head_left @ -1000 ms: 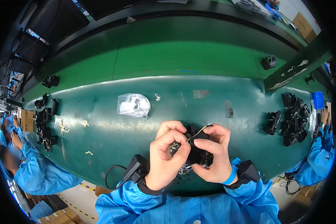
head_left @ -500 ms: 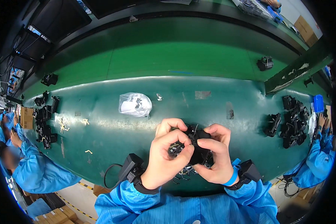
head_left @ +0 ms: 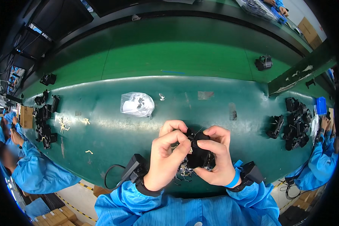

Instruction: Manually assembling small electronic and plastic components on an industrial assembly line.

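The black part (head_left: 200, 155) is right of centre in the lower half of the frame, between the two hands. The right hand (head_left: 219, 162) is clamped on it, thumb below and fingers above. The left hand (head_left: 168, 160) has thumb and forefinger together at its upper left; what lies between those tips is hidden. Small metal bits (head_left: 184, 172) lie just below.

The table's (head_left: 109, 139) near edge passes under the forearms at lower centre. Its far edge curves across above the middle, bordering a bright green strip (head_left: 177, 52). Between hands and far edge, the nearest thing is a clear bag (head_left: 137, 104), upper left of the hands, with a scrap (head_left: 162, 96) beside it. Sideways room ends at a right pile (head_left: 297, 126) and a left pile (head_left: 45, 122), both well apart from the hands. Cream strips (head_left: 64, 124) lie inside the left pile. A beam (head_left: 303, 73) slants in at upper right.
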`<state>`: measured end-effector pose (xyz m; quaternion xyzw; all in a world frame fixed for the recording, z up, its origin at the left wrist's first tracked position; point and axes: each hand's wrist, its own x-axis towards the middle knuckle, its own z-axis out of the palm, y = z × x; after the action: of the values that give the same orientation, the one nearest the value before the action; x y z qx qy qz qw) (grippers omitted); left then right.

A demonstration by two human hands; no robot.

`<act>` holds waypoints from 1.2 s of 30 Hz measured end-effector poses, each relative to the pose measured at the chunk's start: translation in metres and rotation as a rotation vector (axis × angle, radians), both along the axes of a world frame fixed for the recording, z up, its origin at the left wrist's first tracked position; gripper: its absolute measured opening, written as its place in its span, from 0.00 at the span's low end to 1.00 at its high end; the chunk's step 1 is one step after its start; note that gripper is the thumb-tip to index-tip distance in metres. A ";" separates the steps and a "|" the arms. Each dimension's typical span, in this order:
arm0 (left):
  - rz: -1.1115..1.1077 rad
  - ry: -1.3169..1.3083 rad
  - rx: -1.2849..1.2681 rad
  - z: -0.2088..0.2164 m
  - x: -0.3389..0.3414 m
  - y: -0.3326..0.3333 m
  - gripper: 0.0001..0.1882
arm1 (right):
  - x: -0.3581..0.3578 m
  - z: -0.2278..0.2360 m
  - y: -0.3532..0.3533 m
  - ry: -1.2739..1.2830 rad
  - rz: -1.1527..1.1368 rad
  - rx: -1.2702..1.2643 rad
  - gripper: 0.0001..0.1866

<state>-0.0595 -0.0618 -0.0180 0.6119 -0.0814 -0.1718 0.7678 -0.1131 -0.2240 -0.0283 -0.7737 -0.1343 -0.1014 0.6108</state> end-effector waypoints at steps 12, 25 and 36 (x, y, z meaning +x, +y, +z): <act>0.004 0.309 -0.314 0.001 -0.001 0.000 0.06 | -0.003 -0.012 0.007 -0.197 -0.178 -0.348 0.34; 0.071 -0.648 0.537 0.011 0.011 0.009 0.06 | -0.003 -0.006 0.005 -0.092 -0.070 -0.073 0.38; 0.116 -0.433 0.337 0.011 0.001 -0.007 0.10 | -0.004 -0.008 0.004 -0.159 -0.171 0.006 0.38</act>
<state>-0.0588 -0.0684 -0.0067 0.7572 -0.1786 -0.0037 0.6283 -0.1173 -0.2196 -0.0361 -0.7701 -0.1154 -0.2148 0.5895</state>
